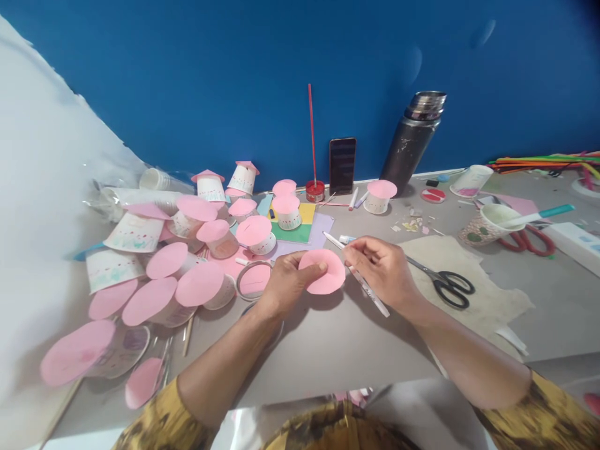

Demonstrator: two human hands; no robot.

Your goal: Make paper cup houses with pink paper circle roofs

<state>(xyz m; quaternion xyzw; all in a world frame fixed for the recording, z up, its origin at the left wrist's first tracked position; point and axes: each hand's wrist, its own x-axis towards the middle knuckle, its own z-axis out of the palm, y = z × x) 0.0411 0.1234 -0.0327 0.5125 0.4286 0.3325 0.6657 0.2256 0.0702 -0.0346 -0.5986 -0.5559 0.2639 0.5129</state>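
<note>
A round pink paper disc (330, 272) is pinched in my left hand (293, 281), the thumb pressed on its top face. Close to the disc's right edge, my right hand (382, 269) is closed around a white marker (372, 294), which slants past the thumb and fingers. Whether those fingertips also touch the disc I cannot tell. What lies under the disc is hidden. To the left stand and lie several decorated paper cups, each with a pink disc on one end, such as this cup (135, 231). A tape roll (239, 284) lies beside my left wrist.
Black-handled scissors (452, 287) rest on a beige cloth (492, 306) at right. Behind are a dark flask (405, 153), a phone (342, 165) against the blue wall, a red stick (312, 134) and a pink-topped cup (377, 203). A patterned cup (473, 232) holds a teal-ended tool (553, 211).
</note>
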